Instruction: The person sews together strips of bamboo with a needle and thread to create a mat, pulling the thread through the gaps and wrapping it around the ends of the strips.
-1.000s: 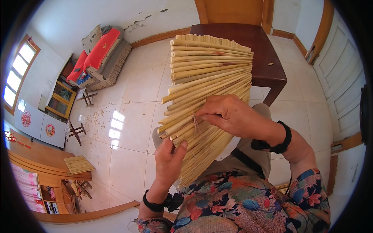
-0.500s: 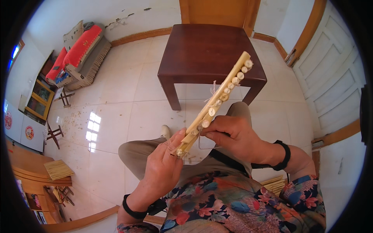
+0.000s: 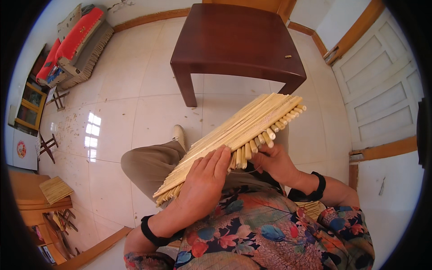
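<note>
A mat of pale yellow plant stalks (image 3: 238, 123), laid side by side in layers, is held tilted over my lap. The cut stalk ends stick out unevenly along its right edge. My left hand (image 3: 202, 182) grips the near edge, fingers lying across the top face and the thumb out of sight. Under the stalk ends, my right hand (image 3: 278, 165) is closed in a pinch. A thin thread (image 3: 258, 169) hangs at its fingertips; the underside of the mat is hidden.
A dark red-brown table (image 3: 234, 38) stands ahead, a small stalk piece (image 3: 288, 56) on it. Another stalk mat (image 3: 56, 189) lies on wooden furniture at the left. Scraps litter the tiled floor (image 3: 121, 117). A sofa with red covers (image 3: 81, 33) is far left, a white door (image 3: 382, 76) right.
The mat has turned from nearly edge-on to showing its broad top face. My left hand now lies over that face, and my right hand has moved slightly right and lower, under the stalk ends.
</note>
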{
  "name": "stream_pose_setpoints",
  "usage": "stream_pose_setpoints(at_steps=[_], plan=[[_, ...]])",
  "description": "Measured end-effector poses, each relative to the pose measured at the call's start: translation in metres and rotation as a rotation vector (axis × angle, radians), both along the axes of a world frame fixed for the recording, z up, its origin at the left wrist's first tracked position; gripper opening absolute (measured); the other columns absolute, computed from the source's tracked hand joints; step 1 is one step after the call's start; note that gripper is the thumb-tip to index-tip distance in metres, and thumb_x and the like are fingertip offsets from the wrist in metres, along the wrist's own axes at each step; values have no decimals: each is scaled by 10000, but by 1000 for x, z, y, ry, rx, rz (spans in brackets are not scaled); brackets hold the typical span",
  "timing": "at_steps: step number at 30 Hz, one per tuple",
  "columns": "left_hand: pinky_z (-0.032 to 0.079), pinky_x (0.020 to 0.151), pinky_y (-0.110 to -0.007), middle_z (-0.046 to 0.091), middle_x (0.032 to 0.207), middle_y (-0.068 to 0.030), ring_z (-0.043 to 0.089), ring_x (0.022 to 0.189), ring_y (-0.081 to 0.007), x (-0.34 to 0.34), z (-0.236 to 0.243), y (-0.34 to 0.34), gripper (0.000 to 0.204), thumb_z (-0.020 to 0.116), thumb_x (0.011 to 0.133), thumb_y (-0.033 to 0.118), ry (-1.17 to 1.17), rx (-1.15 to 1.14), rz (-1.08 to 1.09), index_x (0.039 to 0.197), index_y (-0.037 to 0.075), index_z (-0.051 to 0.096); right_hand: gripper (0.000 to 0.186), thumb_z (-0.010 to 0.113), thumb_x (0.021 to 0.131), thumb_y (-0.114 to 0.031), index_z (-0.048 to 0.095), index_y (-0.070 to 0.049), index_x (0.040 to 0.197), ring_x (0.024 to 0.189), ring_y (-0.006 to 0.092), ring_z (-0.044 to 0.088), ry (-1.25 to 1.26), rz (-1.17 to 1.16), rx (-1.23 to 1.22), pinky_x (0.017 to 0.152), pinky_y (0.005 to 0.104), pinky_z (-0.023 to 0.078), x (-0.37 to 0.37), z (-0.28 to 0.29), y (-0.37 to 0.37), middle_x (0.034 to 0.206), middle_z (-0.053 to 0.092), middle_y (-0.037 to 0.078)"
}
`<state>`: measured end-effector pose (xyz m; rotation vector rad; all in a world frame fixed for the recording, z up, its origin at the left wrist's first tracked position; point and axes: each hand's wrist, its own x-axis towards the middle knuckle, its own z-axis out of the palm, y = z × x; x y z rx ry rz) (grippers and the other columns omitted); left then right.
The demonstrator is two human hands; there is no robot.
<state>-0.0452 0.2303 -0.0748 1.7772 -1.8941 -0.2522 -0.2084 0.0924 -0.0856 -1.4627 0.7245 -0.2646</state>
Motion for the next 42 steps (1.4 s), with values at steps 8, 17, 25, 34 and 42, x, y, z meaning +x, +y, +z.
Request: stream_pose_setpoints(at_steps=[8,17,25,34,42], plan=[[440,884,-416,537,1170,-259,551,1042,-376,6,-15,-54,485,488,747,-28,10,129,-3,1222,-97,420,217,559,922,-179,641,0,1013,597,41,505,-57,-134,183,496,197,422,4,-41,-33,788,612,-11],[458,858,-425,579,1111,-235,569,994,-386,10,-48,-89,432,468,764,-49,105,244,-24,1196,-52,459,235,540,931,-208,645,-49,1068,461,46,427,80,-92,155,432,201,363,-2,-62,-61,581,488,-17],[448,864,-438,575,1098,-247,559,999,-400,4,-53,-87,419,466,776,-68,188,235,-1,1194,-52,461,211,526,924,-165,643,-33,1040,451,50,412,184,-68,147,419,223,341,-16,-61,-58,562,473,-14],[456,835,-439,575,1094,-221,561,973,-394,4,-48,-81,438,597,779,13,265,254,-28,1196,-21,469,190,516,921,-112,628,-12,1037,499,64,477,245,-64,36,455,227,390,-22,-56,-42,587,507,14],[453,854,-443,592,1085,-223,578,971,-371,1,-56,-74,456,650,758,68,180,222,-39,1176,-47,508,151,549,903,-85,630,-1,998,524,83,489,133,-146,-75,481,249,411,-26,-73,-30,637,560,58]])
